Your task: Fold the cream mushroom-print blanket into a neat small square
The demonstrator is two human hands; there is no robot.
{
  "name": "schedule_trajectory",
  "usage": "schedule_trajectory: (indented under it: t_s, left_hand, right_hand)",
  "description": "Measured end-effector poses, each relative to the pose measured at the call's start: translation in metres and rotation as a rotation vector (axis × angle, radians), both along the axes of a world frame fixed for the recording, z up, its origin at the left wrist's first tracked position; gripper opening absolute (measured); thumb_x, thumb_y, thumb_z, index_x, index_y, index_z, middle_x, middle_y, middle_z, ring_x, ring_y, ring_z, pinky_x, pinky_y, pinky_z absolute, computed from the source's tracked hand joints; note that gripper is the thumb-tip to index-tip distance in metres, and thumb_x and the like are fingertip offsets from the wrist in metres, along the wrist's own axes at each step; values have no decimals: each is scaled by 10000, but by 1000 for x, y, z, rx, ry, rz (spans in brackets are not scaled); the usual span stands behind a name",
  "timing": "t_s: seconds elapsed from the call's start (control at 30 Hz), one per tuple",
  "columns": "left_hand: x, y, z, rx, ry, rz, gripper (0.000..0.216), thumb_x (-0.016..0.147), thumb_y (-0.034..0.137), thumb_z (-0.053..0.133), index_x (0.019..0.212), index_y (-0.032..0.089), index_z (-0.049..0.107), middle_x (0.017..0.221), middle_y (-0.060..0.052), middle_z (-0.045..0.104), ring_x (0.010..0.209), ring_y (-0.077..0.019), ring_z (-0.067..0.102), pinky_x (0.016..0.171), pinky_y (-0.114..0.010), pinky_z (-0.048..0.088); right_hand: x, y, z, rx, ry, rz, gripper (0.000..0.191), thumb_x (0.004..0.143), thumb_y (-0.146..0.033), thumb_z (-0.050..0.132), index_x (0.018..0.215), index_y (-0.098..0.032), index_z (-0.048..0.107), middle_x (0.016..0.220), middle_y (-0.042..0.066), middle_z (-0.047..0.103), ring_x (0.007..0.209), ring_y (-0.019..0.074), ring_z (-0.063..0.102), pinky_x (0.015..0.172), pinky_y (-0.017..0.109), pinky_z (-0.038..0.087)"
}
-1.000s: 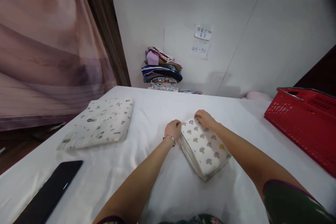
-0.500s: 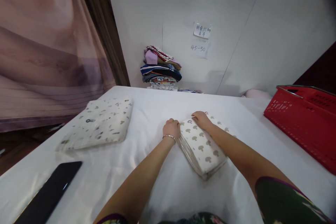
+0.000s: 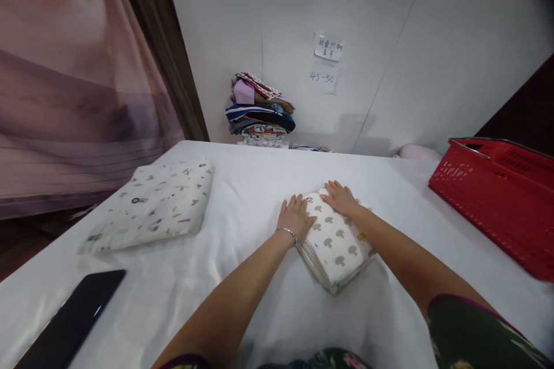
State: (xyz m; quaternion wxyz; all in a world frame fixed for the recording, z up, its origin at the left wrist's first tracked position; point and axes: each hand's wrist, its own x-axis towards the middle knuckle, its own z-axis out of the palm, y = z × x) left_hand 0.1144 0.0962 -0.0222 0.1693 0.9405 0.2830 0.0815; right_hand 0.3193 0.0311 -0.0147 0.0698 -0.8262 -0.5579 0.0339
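Note:
A folded white cloth with grey mushroom prints (image 3: 335, 242) lies on the white table (image 3: 255, 196) in front of me. My left hand (image 3: 295, 216), with a thin bracelet at the wrist, rests flat with fingers spread on the cloth's far left corner. My right hand (image 3: 341, 198) lies flat, fingers stretched out, on the cloth's far edge. Neither hand grips anything.
A second folded patterned cloth (image 3: 156, 203) lies at the left. A black flat object (image 3: 69, 323) sits at the near left edge. A red plastic basket (image 3: 497, 196) stands at the right. A pile of folded clothes (image 3: 259, 112) rests against the wall under paper notes (image 3: 328, 49).
Both hands were curled and pinching the cloth's far edge; now they lie open and flat on top of it. The folded cloth looks pressed flatter.

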Motion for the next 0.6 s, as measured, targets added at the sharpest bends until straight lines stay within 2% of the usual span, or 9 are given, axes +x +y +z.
schedule_trajectory:
  t_s: [0.07, 0.17, 0.3, 0.43, 0.5, 0.6]
  left_hand:
    - [0, 1, 0, 2, 4, -9, 619, 853, 518, 331, 1385, 201, 321, 1499, -65, 206, 1384, -233, 123, 1118, -450, 82]
    - [0, 1, 1, 3, 16, -9, 625, 858, 519, 312, 1392, 193, 307, 1502, -67, 192, 1382, -234, 126, 1116, -450, 96]
    - [0, 1, 1, 15, 56, -17, 635, 861, 537, 277, 1401, 202, 280, 1510, -58, 166, 1383, -234, 116, 1115, -460, 105]
    - [0, 2, 2, 48, 119, -27, 663, 859, 566, 216, 1418, 210, 231, 1520, -31, 122, 1388, -217, 88, 1117, -455, 109]
    - [0, 1, 2, 53, 133, -28, 671, 859, 566, 199, 1423, 204, 217, 1522, -26, 109, 1389, -211, 81, 1118, -453, 105]
    - [0, 0, 4, 41, 136, -31, 675, 861, 556, 193, 1425, 186, 215, 1523, -29, 97, 1389, -210, 77, 1119, -456, 93]
  right_hand:
    - [4, 0, -3, -59, 33, -24, 605, 888, -559, 292, 1390, -223, 321, 1487, 71, 221, 1368, 270, 130, 1058, 524, 156]
    - [5, 3, -3, -59, 41, -16, 612, 891, -562, 272, 1397, -220, 312, 1490, 69, 212, 1372, 267, 114, 1066, 521, 140]
    - [4, -8, 10, -41, 92, -57, 613, 904, -550, 212, 1417, -218, 265, 1504, 66, 163, 1377, 248, 96, 1079, 498, 141]
    - [7, -46, 21, -31, 14, -132, 619, 888, -578, 216, 1409, -248, 272, 1508, 55, 147, 1380, 261, 62, 1075, 546, 94]
    - [11, -69, 19, -68, 21, -174, 627, 881, -586, 225, 1407, -250, 278, 1505, 57, 159, 1377, 266, 88, 1075, 545, 101]
    - [19, -103, 7, -167, 141, -246, 647, 881, -583, 229, 1422, -230, 254, 1501, 74, 169, 1358, 252, 189, 1077, 487, 184]
